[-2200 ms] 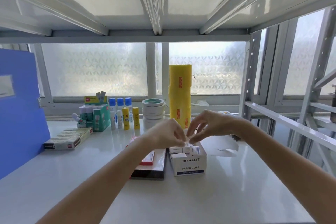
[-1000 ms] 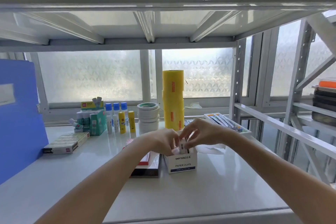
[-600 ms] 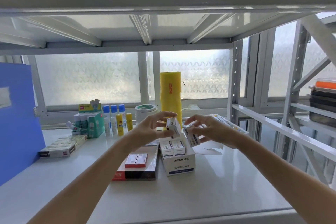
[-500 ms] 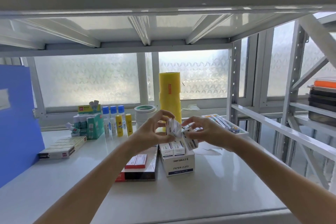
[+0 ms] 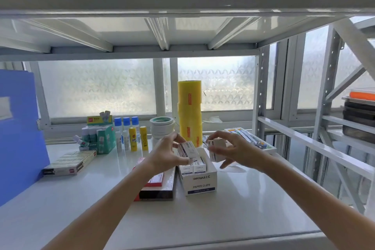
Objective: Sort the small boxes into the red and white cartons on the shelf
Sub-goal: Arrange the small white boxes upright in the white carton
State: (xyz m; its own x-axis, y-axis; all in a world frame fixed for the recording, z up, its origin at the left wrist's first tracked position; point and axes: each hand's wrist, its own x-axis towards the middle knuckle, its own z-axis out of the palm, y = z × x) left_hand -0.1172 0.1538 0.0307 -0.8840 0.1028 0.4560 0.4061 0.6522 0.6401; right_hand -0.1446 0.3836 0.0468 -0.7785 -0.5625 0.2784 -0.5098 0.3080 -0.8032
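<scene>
Fingers of left hand (image 5: 168, 154) pinch one small box (image 5: 188, 149), right hand (image 5: 233, 149) grips another box (image 5: 216, 149), both above white carton (image 5: 199, 180); red carton (image 5: 160, 186) at 9 o'clock. Thin pinch w/ tilt, box may slip.

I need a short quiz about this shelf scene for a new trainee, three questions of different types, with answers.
1. True or false: the left hand holds a small white box.
2. What words are printed on the white carton?
3. The red carton lies on which side of the white carton: A) left B) right C) behind?

Key: 1 true; 2 paper clips; 3 A.
</scene>
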